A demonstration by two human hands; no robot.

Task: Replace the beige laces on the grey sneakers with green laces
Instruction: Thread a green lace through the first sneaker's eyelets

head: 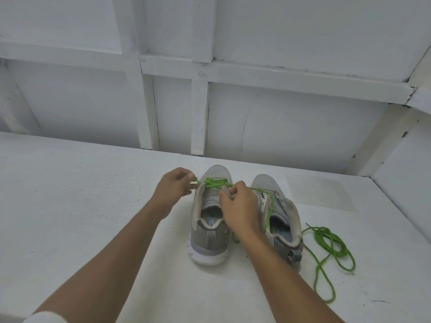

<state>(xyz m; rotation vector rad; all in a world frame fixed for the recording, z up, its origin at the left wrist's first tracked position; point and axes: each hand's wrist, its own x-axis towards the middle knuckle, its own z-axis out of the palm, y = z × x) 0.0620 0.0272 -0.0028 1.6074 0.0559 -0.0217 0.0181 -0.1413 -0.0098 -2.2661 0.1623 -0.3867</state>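
A grey mesh sneaker (207, 238) with a white sole stands heel-near on the white tabletop (93, 217), beside its unlaced pair (286, 220). A bright green cord lace (215, 183) criss-crosses its front eyelets. The left hand (173, 186) pinches one lace end; the right hand (238, 206) curls round the other strand.

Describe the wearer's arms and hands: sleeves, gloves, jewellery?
Left hand and right hand are bare: no gloves, rings or watch visible. A white sleeve shows on the left arm at the bottom frame edge; the right forearm is uncovered as far as visible.
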